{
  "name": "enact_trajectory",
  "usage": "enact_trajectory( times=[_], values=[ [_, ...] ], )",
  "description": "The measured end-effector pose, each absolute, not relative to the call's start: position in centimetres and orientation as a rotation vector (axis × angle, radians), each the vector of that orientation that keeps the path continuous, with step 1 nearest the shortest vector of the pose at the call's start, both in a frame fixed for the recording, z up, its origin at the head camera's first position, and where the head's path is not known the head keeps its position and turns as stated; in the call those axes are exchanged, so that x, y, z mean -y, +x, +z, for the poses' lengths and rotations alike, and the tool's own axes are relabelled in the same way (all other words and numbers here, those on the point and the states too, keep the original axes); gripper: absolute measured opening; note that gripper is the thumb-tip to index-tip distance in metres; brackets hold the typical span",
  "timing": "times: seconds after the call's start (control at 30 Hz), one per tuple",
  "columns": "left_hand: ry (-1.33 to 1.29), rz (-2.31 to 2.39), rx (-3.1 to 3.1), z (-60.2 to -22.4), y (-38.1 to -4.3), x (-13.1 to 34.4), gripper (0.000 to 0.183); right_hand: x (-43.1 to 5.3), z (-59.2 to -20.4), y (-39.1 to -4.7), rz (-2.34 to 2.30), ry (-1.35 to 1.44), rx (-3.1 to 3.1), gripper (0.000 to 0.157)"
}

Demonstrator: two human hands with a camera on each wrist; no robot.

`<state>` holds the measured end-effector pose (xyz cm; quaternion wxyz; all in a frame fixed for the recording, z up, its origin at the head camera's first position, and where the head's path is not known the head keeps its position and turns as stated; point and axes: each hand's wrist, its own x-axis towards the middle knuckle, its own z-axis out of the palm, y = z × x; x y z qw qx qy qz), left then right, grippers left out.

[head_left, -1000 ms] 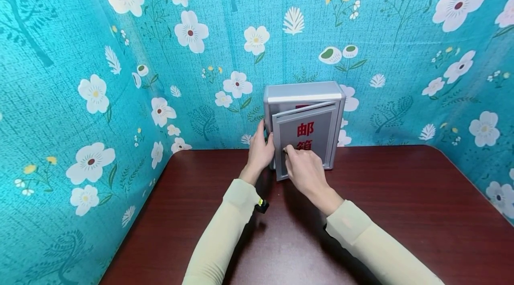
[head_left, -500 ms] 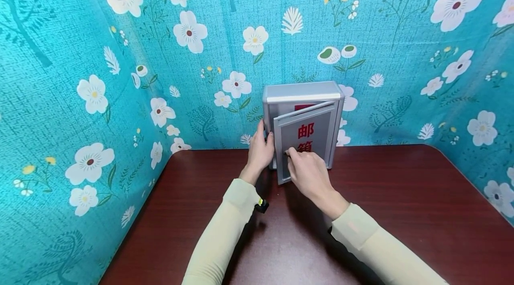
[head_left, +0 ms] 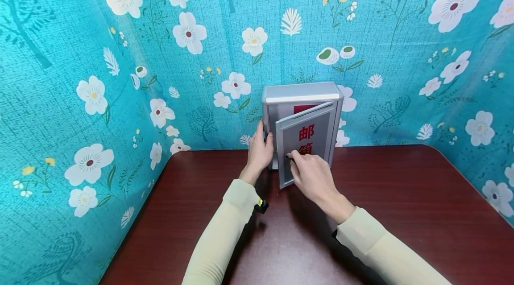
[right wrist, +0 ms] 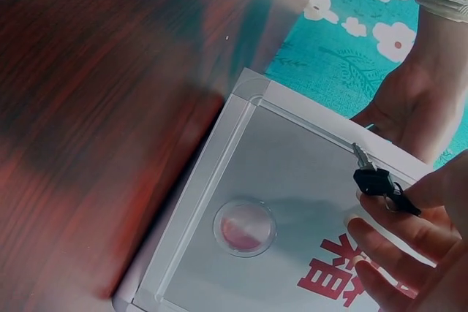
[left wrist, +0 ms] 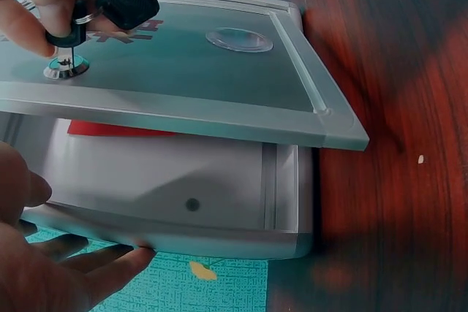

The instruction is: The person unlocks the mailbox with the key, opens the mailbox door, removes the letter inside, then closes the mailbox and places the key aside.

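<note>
A silver-grey mailbox (head_left: 303,92) with red Chinese characters stands upright on the table against the cloth. Its front door (head_left: 320,124) is ajar, swung out at the left side. My right hand (head_left: 315,175) pinches the black-headed key (left wrist: 70,34), which sits in the door's round lock (left wrist: 64,69). A second key (left wrist: 130,1) hangs from the same ring. At the left side of the mailbox, my left hand (head_left: 259,151) holds the side wall, fingers along the outside and thumb at the front edge. Inside, a red patch (left wrist: 117,129) shows on the back wall.
The dark red wooden table (head_left: 180,231) extends to both sides. Turquoise flowered cloth (head_left: 225,44) hangs behind and to the left and right. A clear round disc (right wrist: 245,226) is on the door's lower part. A dark wrist device (head_left: 262,206) sits at the left cuff.
The door has swung further out toward the person, with my right hand drawing back and slightly right on the key. My left hand stays at the mailbox's side.
</note>
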<state>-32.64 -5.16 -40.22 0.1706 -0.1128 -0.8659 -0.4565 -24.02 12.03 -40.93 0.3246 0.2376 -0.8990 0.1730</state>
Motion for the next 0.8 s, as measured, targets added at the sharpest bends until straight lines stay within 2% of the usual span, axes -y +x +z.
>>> enact_trajectory(
  times=[0.8],
  values=[
    [-0.316,-1.307,2.45,-40.4,-32.8,5.1,0.059,-13.0,-40.9,-22.9,0.574,0.526,2.421,0.019]
  ],
)
